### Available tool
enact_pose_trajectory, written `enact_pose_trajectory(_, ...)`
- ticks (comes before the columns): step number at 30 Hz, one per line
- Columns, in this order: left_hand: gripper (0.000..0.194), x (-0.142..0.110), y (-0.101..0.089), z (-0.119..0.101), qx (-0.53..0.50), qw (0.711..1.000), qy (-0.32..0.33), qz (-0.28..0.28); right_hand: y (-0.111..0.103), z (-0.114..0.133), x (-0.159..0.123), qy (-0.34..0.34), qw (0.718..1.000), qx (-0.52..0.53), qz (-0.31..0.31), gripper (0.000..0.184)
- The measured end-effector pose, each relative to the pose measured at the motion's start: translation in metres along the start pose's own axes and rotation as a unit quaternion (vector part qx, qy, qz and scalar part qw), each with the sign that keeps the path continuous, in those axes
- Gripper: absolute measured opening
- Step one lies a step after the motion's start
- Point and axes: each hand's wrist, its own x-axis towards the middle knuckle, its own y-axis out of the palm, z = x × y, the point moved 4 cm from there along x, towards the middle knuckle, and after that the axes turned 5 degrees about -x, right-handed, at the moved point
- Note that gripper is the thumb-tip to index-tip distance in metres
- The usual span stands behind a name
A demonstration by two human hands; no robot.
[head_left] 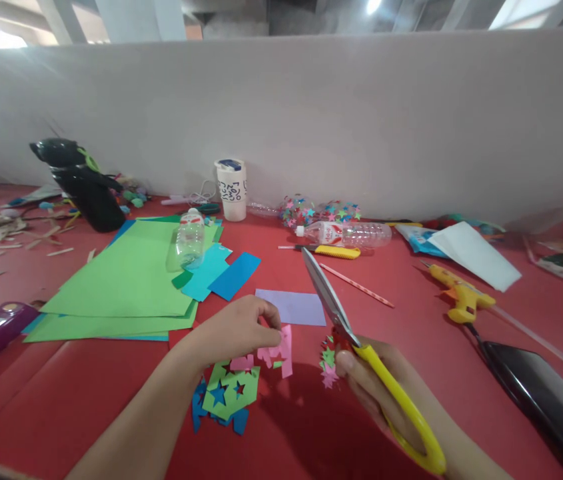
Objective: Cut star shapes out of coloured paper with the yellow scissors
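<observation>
My left hand point(246, 325) pinches a pink paper scrap point(285, 353) with cut-out gaps, just above the red table. Below that wrist lie a green paper scrap point(231, 393) with star-shaped holes and blue paper scraps point(239, 421). In my right hand point(376, 380) are yellow-handled scissors point(396, 400), blades pointing up and away. A small red piece point(342, 339) shows by its fingers, too hidden to name. Little green and pink paper stars point(328, 365) lie beside this hand. A purple paper rectangle point(291, 307) rests beyond both hands.
Green sheets point(126, 273) carry a plastic bottle point(190, 240) at left. Another bottle point(356, 234), a yellow cutter point(336, 251) and a striped stick point(356, 285) lie ahead. A yellow glue gun point(464, 293) and a black case point(536, 393) are on the right; a white wall point(271, 100) stands behind.
</observation>
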Motion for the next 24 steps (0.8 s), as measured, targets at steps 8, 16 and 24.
enact_pose_trajectory(8,0.012,0.0,0.004,0.001,0.063,0.998,0.011,0.004,0.003,0.006,-0.001,0.003,1.0,0.004,0.017,0.034)
enact_pose_trajectory(16,0.015,0.005,-0.002,0.01,0.051,0.997,-0.012,-0.055,0.002,0.001,0.003,-0.01,1.0,0.008,0.017,0.034)
enact_pose_trajectory(24,0.006,0.001,0.038,-0.012,-0.047,0.991,0.063,0.109,0.007,-0.002,0.009,0.038,0.998,-0.034,0.043,0.015)
